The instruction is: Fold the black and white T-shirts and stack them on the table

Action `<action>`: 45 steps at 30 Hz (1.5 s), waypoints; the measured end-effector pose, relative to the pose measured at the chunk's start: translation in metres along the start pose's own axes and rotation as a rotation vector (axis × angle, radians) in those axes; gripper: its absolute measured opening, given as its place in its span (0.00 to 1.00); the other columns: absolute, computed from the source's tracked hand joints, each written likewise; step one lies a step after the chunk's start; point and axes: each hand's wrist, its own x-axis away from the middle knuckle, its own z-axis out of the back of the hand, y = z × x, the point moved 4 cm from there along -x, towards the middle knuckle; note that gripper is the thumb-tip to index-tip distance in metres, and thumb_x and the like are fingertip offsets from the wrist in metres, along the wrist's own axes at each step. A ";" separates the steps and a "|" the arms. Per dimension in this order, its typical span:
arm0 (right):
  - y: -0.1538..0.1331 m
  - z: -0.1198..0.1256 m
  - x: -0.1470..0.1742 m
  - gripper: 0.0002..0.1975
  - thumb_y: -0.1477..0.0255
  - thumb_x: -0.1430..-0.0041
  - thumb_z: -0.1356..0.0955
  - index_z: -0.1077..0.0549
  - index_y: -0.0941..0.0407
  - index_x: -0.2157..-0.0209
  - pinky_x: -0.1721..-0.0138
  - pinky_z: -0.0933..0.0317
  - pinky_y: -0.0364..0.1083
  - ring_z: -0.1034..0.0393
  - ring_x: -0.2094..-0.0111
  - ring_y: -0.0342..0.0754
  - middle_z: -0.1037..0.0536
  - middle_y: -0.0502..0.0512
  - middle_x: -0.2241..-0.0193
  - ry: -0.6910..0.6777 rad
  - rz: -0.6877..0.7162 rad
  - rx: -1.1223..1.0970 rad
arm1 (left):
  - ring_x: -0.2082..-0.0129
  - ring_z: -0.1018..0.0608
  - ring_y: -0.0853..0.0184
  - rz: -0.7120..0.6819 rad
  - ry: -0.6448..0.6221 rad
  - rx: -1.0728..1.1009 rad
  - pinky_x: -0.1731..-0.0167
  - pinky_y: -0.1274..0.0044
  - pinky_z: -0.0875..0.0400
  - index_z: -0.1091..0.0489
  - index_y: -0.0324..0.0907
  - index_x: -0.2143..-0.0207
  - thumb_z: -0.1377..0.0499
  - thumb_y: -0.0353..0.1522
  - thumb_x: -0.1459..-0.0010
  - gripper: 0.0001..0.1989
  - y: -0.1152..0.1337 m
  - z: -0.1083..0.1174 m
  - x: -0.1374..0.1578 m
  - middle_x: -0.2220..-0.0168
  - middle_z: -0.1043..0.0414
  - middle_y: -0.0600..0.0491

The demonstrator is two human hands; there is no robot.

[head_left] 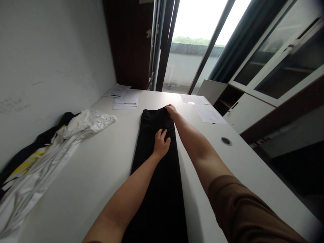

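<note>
A long black garment lies stretched lengthwise along the white table, running away from me. My left hand rests flat on its middle, fingers slightly spread, pressing the cloth down. My right hand reaches further out and pinches the far right corner of the same black garment, where the fabric bunches a little.
A heap of white, black and yellow-striped clothes lies along the left wall. Paper sheets sit at the far left, more papers at the far right. A round cable hole is near the right edge. Cabinets stand right.
</note>
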 end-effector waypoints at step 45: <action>0.049 -0.005 0.054 0.30 0.73 0.32 0.41 0.42 0.50 0.30 0.42 0.38 0.52 0.29 0.45 0.55 0.23 0.60 0.46 0.083 0.217 0.683 | 0.27 0.51 0.50 0.010 -0.150 -0.249 0.30 0.52 0.72 0.29 0.48 0.41 0.37 0.27 0.44 0.27 -0.001 -0.005 0.011 0.31 0.41 0.47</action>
